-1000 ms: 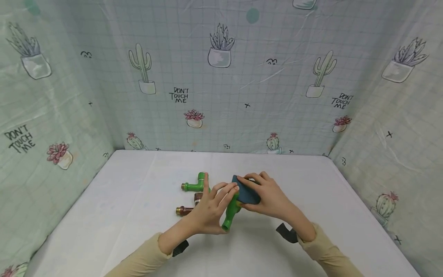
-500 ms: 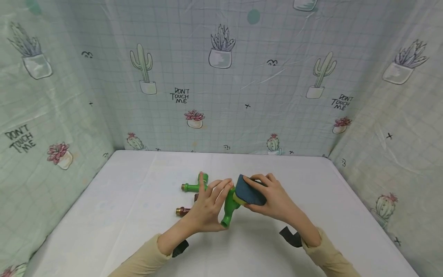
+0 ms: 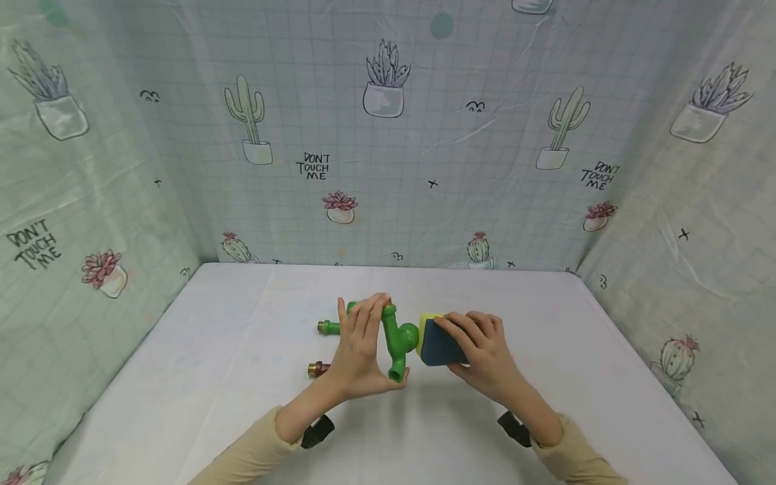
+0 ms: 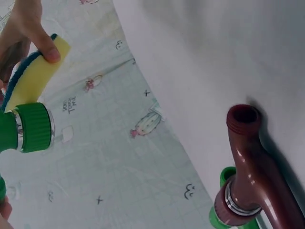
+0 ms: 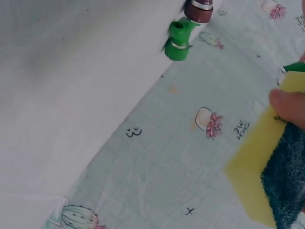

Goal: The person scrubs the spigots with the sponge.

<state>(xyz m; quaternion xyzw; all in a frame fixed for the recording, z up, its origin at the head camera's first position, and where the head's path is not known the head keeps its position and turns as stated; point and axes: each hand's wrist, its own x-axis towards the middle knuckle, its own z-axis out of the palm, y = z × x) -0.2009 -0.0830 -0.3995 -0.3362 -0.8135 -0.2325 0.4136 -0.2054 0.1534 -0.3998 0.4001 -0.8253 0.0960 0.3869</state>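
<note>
My left hand (image 3: 362, 350) holds a green faucet (image 3: 397, 343) by its two ends, fingers at the top and thumb below, raised over the table. The faucet's round ribbed knob (image 4: 35, 128) faces right. In my right hand (image 3: 488, 353) is a sponge (image 3: 445, 342), yellow with a dark blue scouring side, pinched between thumb and fingers. Its yellow side is against or very close to the knob. In the right wrist view the thumb (image 5: 288, 107) presses on the yellow part of the sponge.
Behind my left hand lie a second green faucet (image 3: 329, 327) and a brown faucet (image 3: 318, 368), both partly hidden in the head view. They rest on the white table (image 3: 254, 397). A cactus-print cloth (image 3: 388, 168) rises around the back and sides.
The left hand has turned the green faucet so its knob points right. The right hand has shifted right and slightly down with the sponge, turning its yellow side toward the knob.
</note>
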